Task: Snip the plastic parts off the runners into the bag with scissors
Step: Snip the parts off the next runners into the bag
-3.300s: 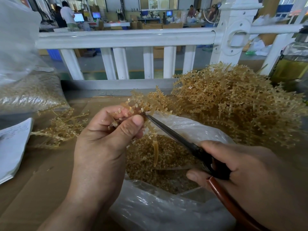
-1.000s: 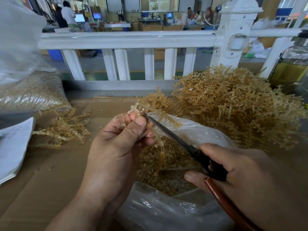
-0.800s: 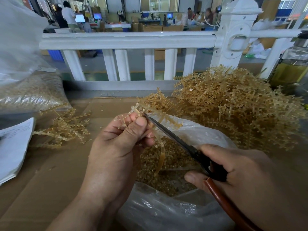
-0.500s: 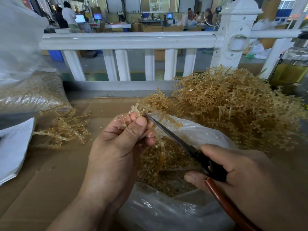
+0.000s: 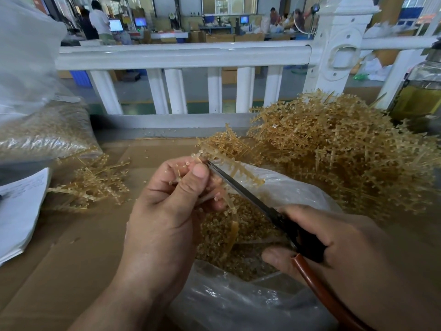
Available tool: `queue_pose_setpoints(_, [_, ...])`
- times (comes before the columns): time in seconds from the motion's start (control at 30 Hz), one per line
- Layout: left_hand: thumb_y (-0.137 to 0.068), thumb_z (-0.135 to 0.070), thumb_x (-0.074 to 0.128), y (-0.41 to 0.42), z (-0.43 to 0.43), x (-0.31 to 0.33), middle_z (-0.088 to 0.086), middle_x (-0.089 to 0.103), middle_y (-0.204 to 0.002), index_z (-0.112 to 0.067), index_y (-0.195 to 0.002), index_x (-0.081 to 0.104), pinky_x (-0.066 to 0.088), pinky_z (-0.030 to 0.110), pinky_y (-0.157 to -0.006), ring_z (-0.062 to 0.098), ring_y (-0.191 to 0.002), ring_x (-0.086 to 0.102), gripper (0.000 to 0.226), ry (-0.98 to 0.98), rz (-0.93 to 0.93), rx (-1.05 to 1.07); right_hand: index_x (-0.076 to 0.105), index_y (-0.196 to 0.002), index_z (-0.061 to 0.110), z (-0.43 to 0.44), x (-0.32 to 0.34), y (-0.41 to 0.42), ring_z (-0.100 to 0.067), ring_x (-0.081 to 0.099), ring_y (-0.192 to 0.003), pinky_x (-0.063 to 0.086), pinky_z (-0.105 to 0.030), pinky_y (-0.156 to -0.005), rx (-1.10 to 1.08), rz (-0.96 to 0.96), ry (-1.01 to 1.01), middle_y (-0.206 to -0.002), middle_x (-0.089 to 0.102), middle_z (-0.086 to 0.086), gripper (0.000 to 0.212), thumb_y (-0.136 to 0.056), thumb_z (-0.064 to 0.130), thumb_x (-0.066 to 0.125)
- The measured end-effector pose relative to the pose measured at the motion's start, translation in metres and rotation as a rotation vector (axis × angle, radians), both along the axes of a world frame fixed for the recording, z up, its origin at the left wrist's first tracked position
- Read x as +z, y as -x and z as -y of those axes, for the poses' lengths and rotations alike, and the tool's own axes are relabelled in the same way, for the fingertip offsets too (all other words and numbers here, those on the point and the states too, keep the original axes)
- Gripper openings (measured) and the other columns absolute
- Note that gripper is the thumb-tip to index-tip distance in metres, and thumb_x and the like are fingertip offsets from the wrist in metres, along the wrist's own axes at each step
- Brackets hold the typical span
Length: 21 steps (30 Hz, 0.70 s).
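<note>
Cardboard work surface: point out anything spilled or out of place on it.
A few tiny bits lie loose on the cardboard, left of the open bag rather than in it. A small clump of runners sits apart from the main pile. Nothing looks damaged.

Both hands are bare. The left hand [image 5: 167, 211] is broad, with creased knuckles and a thumb [image 5: 191, 185] that ends in a short, trimmed nail. Its wrist and forearm [image 5: 114, 304] are uncovered down to the picture's lower edge. The right hand [image 5: 346, 254] shows mostly its wide, smooth back, bare as far as the corner of the view.
</note>
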<state>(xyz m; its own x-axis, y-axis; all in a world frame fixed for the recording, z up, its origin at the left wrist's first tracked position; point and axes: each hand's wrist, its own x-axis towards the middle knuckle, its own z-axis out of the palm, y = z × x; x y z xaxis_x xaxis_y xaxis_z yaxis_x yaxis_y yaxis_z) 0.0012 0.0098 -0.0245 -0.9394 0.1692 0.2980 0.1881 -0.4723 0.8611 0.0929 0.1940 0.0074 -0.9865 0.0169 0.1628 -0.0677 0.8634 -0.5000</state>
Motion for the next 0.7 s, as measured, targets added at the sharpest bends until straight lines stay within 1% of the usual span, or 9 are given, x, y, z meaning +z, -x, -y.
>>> queue_pose_setpoints(0.07, [-0.085,-0.029,0.069,0.0001,-0.0003,-0.0009,0.003,0.064,-0.074,-0.021,-0.079,0.070,0.052,0.030,-0.066,0.017,-0.067,0.058,0.009,0.008,-0.001,0.000,0.053,-0.109,0.052,0.0009,0.0000,0.0001,0.014,0.055,-0.088,0.047,-0.010,-0.075,-0.008,-0.007,-0.011,-0.103,0.054,0.037,0.065,-0.063,0.094,0.034])
queue_pose_setpoints(0.13, [-0.086,-0.028,0.069,-0.0002,0.0004,-0.0015,0.004,0.065,-0.075,-0.019,-0.080,0.070,0.053,0.029,-0.065,0.017,-0.067,0.059,0.011,0.011,0.005,0.003,0.052,-0.110,0.053,0.0016,0.0008,-0.0003,0.015,0.054,-0.089,0.049,-0.008,-0.069,-0.009,0.000,-0.023,-0.104,0.053,0.038,0.066,-0.063,0.094,0.032])
queue_pose_setpoints(0.27, [-0.089,-0.027,0.068,-0.0002,0.0027,-0.0010,0.005,0.065,-0.079,-0.017,-0.084,0.068,0.053,0.026,-0.065,0.015,-0.069,0.060,0.011,-0.013,0.021,0.002,0.048,-0.112,0.055,0.0009,0.0003,-0.0006,0.015,0.054,-0.090,0.051,-0.013,-0.068,-0.004,-0.012,-0.038,-0.107,0.050,0.040,0.067,-0.062,0.096,0.030])
queue_pose_setpoints(0.3, [-0.089,-0.027,0.068,-0.0001,0.0029,-0.0005,0.005,0.065,-0.080,-0.018,-0.085,0.068,0.054,0.026,-0.066,0.014,-0.070,0.060,0.010,-0.022,0.026,0.001,0.048,-0.112,0.055,0.0010,-0.0002,-0.0001,0.016,0.053,-0.091,0.050,-0.012,-0.069,0.000,-0.018,-0.042,-0.108,0.049,0.040,0.066,-0.063,0.095,0.031])
queue_pose_setpoints(0.37, [-0.088,-0.027,0.068,-0.0003,0.0027,0.0003,0.005,0.064,-0.079,-0.019,-0.086,0.069,0.054,0.025,-0.066,0.013,-0.070,0.060,0.008,-0.034,0.031,-0.003,0.053,-0.108,0.052,0.0018,-0.0011,0.0004,0.015,0.052,-0.091,0.044,-0.007,-0.079,0.004,-0.020,-0.036,-0.107,0.050,0.038,0.061,-0.066,0.092,0.035])
queue_pose_setpoints(0.43, [-0.087,-0.027,0.069,-0.0006,0.0024,0.0010,0.004,0.064,-0.077,-0.021,-0.082,0.070,0.053,0.024,-0.067,0.013,-0.070,0.059,0.008,-0.036,0.032,-0.006,0.058,-0.103,0.049,0.0029,-0.0023,-0.0003,0.012,0.054,-0.089,0.040,-0.004,-0.081,-0.007,-0.047,-0.034,-0.101,0.055,0.031,0.053,-0.071,0.089,0.040])
queue_pose_setpoints(0.5, [-0.088,-0.026,0.068,-0.0008,0.0027,0.0009,0.005,0.064,-0.076,-0.018,-0.081,0.068,0.051,0.025,-0.068,0.015,-0.070,0.057,0.010,-0.023,0.030,-0.007,0.059,-0.100,0.048,0.0038,-0.0043,-0.0002,0.010,0.056,-0.086,0.044,-0.006,-0.076,-0.027,-0.077,-0.041,-0.093,0.059,0.026,0.049,-0.074,0.086,0.043])
queue_pose_setpoints(0.63, [-0.091,-0.026,0.066,-0.0009,0.0023,-0.0018,0.011,0.061,-0.075,-0.008,-0.085,0.065,0.043,0.035,-0.073,0.020,-0.070,0.054,0.020,0.023,0.036,0.012,0.059,-0.101,0.049,0.0036,-0.0068,-0.0001,0.008,0.057,-0.083,0.046,-0.010,-0.074,-0.032,-0.113,-0.050,-0.084,0.061,0.023,0.048,-0.072,0.084,0.043])
queue_pose_setpoints(0.7, [-0.091,-0.027,0.066,-0.0013,0.0021,-0.0017,0.010,0.061,-0.075,-0.008,-0.085,0.065,0.043,0.035,-0.072,0.020,-0.070,0.054,0.020,0.026,0.041,0.013,0.059,-0.101,0.048,0.0034,-0.0067,-0.0003,0.007,0.057,-0.080,0.047,-0.010,-0.071,-0.036,-0.124,-0.059,-0.075,0.061,0.023,0.048,-0.072,0.084,0.044])
